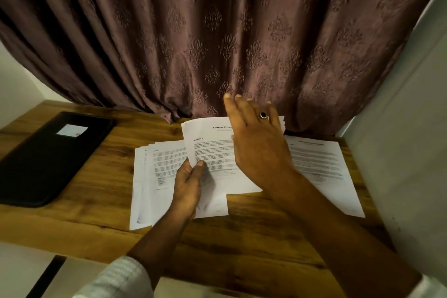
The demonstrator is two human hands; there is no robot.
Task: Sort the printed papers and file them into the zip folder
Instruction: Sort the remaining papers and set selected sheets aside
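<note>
My left hand (187,185) pinches the lower left edge of a small stack of printed papers (210,143), lifted and tilted above the table. My right hand (256,138), wearing a dark-stoned ring, hovers over the stack's right side with fingers spread and holds nothing. Under the left hand a loose pile of printed sheets (150,176) lies fanned on the wood. A separate printed sheet (324,167) rests flat to the right. The black zip folder (48,159) with a white label lies closed at the left.
The wooden table (101,203) has its front edge near me. A brown patterned curtain (217,31) hangs down to its back edge. A pale wall (406,152) stands close on the right.
</note>
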